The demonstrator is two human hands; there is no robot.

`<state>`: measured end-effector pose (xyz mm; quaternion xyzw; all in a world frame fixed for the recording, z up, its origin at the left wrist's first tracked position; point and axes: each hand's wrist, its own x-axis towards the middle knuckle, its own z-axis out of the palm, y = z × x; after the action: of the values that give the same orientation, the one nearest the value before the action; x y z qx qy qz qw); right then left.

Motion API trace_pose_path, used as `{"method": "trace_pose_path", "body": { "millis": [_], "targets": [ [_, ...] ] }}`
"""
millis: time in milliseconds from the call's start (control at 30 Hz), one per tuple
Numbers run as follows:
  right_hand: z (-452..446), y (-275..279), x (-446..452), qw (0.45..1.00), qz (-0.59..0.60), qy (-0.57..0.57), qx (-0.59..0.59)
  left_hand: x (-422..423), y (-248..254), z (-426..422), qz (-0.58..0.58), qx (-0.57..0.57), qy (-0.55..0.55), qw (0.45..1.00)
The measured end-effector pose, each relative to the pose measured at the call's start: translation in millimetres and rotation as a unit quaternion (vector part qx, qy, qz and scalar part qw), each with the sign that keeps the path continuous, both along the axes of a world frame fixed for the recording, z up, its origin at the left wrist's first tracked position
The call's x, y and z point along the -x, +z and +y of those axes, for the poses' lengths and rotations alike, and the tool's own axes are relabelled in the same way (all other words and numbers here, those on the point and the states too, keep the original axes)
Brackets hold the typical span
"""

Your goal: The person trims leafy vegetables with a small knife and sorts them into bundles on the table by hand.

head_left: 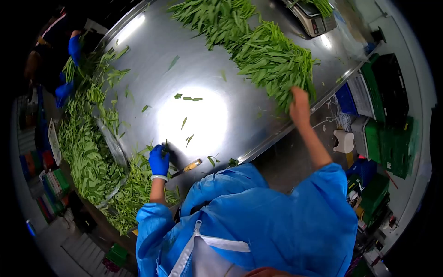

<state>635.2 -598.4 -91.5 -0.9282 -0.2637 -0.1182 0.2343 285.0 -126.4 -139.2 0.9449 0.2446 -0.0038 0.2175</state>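
Note:
My left hand point(159, 160), in a blue glove, is closed near the table's front left, with a bit of green leaf at its fingertips. Beside it lies a knife point(191, 165) with a wooden handle. Loose leafy greens point(92, 157), long-leaved like water spinach, are heaped along the left side, partly around a clear plastic sheet point(112, 141). Stretched out to the right, my bare right hand point(299, 104) is at the near end of a row of bundled leafy greens point(272, 60). Its fingers curl against the leaves and are partly hidden.
A metal table point(147, 83) with raised edges carries scattered leaf scraps. A weighing scale point(316, 21) holding greens stands at the far right. Another person's blue-gloved hand point(74, 48) is over greens at the far left. Green crates point(392, 143) and a white stool point(344, 141) stand right.

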Motion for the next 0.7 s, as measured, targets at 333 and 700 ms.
{"method": "trace_pose_path", "body": {
  "millis": [333,700],
  "targets": [
    [165.2,7.1,193.6,0.898,0.202,0.387,0.048,161.9,0.8,58.2,0.065,-0.101,0.121,0.985],
    [298.3,38.6,279.8,0.806,0.221,0.511,0.203,413.9,-24.2,130.0,0.115,-0.119,0.271,0.948]
  ]
}}
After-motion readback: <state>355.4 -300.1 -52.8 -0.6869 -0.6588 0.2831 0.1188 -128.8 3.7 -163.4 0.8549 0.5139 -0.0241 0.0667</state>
